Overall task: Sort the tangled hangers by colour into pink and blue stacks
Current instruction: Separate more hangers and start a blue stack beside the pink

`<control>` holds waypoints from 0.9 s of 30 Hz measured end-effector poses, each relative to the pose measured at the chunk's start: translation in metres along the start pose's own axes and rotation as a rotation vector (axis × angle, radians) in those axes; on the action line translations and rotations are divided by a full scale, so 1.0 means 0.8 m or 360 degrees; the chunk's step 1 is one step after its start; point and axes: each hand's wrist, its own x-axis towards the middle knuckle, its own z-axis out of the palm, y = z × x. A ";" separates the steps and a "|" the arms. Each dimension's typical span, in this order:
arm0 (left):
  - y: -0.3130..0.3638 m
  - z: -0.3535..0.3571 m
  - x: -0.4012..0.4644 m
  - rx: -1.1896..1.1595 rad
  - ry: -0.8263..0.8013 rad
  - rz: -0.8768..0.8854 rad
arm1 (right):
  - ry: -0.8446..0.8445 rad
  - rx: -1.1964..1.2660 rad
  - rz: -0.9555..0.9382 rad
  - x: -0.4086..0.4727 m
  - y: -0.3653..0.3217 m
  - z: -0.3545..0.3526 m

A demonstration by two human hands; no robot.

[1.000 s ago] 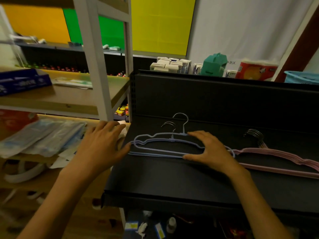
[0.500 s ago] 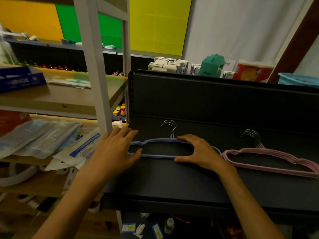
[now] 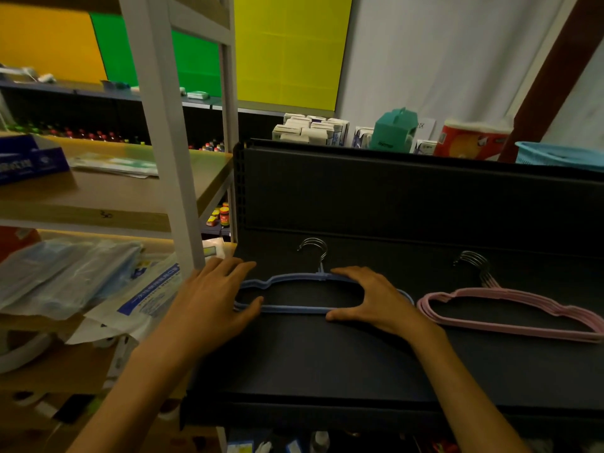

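A stack of blue hangers [image 3: 294,309] lies flat on the black shelf [image 3: 327,364], its metal hooks pointing to the back. My left hand [image 3: 212,299] presses against the stack's left end, thumb on the lower bar. At the right end, my right hand [image 3: 372,302] has its fingers over the top bar and its thumb on the bottom bar. A stack of pink hangers [image 3: 510,310] lies apart to the right, hooks also at the back, its right end cut off by the frame edge.
A white shelf post [image 3: 166,152] stands just left of the black shelf. Plastic-wrapped packets [image 3: 75,276] lie on the wooden shelf at the left. Behind the black back panel stand boxes, a teal container [image 3: 394,130] and a blue basket [image 3: 555,156].
The blue hangers were spread and overlapping the pink ones one second ago. Both hands have squared them into one neat stack, separate from the pink stack. The camera came slightly closer.
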 end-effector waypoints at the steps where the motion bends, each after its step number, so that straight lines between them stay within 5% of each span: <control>1: -0.001 0.000 0.000 -0.0014 -0.0007 0.0001 | 0.0001 -0.0003 -0.0001 0.000 0.000 0.001; 7: 0.005 -0.002 0.007 -0.0020 -0.0007 0.0031 | 0.0050 -0.0134 -0.0014 -0.007 -0.004 -0.004; 14: 0.056 0.008 0.034 0.0001 0.0020 0.0153 | 0.0516 -0.0344 0.0078 -0.067 0.011 -0.050; 27: 0.307 0.051 0.070 -0.0027 -0.0028 0.0731 | 0.0904 -0.0389 0.0554 -0.278 0.167 -0.131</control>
